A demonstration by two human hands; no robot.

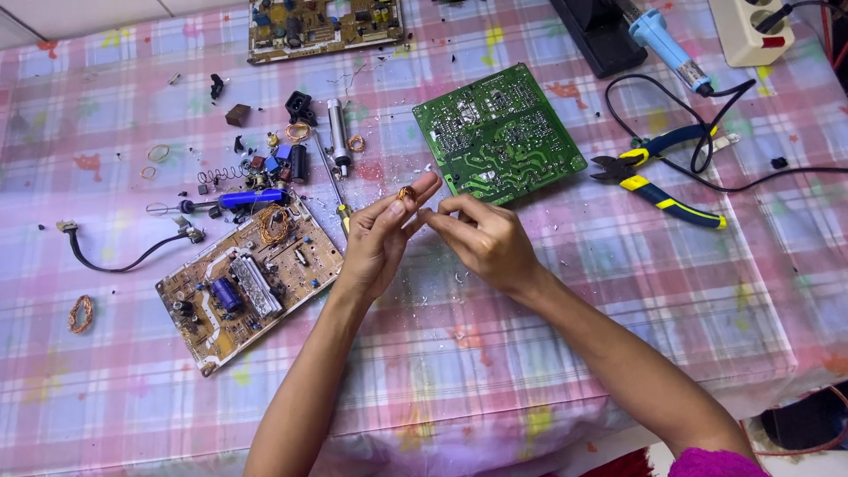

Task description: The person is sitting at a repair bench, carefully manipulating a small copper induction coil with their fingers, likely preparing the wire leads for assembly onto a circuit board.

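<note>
We see a tabletop under a pink plaid cloth. Our landmark is the green circuit board, lying solder side up. Left of it and nearer to us lies a tan circuit board with its components facing up; another tan board sits at the far edge, up and left of the green one. Right of the green board lie blue-and-yellow cutting pliers, with a blue soldering iron beyond them. Our left hand and right hand meet just below the green board's near corner. The left fingers pinch a small copper wire coil, held above the tabletop; the right fingers are pressed together, touching the coil's side.
</note>
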